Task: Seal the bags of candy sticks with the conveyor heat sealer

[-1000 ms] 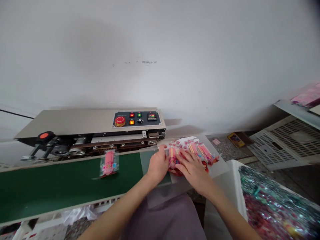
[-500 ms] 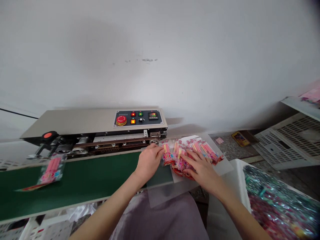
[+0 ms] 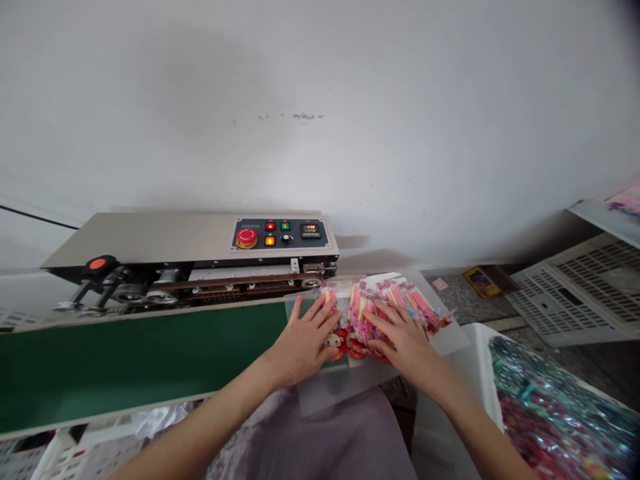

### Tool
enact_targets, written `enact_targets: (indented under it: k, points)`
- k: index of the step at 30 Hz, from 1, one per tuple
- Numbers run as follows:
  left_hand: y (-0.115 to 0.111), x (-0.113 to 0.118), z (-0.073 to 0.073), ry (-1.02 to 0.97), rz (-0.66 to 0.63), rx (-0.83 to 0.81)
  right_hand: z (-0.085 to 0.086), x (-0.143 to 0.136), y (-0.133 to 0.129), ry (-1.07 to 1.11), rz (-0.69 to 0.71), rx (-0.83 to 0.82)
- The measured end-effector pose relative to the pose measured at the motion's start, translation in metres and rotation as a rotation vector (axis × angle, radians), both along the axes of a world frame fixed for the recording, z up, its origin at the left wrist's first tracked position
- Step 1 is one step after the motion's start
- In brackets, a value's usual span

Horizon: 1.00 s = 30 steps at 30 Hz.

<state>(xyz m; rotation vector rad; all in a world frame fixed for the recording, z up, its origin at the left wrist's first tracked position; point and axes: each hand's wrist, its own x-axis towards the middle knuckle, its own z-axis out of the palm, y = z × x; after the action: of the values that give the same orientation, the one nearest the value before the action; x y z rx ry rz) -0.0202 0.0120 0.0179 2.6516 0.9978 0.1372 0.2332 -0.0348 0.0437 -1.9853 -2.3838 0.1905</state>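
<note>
My left hand (image 3: pixel 304 341) lies with fingers spread over one clear packet of pink sticks (image 3: pixel 329 293), at the right end of the green conveyor belt (image 3: pixel 200 357). A red cartoon figure shows at the packet's lower end. Beside it my right hand (image 3: pixel 407 341) rests flat, fingers apart, on a fanned pile of similar pink packets (image 3: pixel 359 313). The pile sits on a translucent sheet (image 3: pixel 330 387) that juts out past the belt. Behind the belt stands a band sealing machine (image 3: pixel 165 240), its brown band and rollers running along the front.
The machine's control panel (image 3: pixel 280 233) has a red stop button and lit switches. At the lower right is a white foam box (image 3: pixel 483 333) full of shiny green and red packets. Grey plastic crates (image 3: pixel 580 287) stand on the right. A white wall rises behind.
My left hand has gone from a pinch at the packet's edge to lying spread over it. The packet on the belt's left has gone from view. My right hand stays on the pile.
</note>
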Motion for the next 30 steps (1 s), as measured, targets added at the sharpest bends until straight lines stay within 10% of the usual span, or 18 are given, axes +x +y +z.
enact_targets:
  k: [9,20,25,30]
  points:
    - [-0.003,-0.004,-0.001,-0.012,0.006,0.05,0.018,-0.018,0.027,-0.034,0.04,-0.007]
    - [-0.006,-0.041,0.014,0.028,0.23,0.146,-0.005,-0.023,0.008,0.018,-0.011,0.005]
    - [0.006,0.002,0.041,-0.024,0.351,-0.012,0.001,-0.041,0.011,0.054,0.044,-0.01]
    - [0.018,0.048,0.028,-0.041,0.539,-0.16,0.007,-0.045,0.005,-0.011,0.099,-0.031]
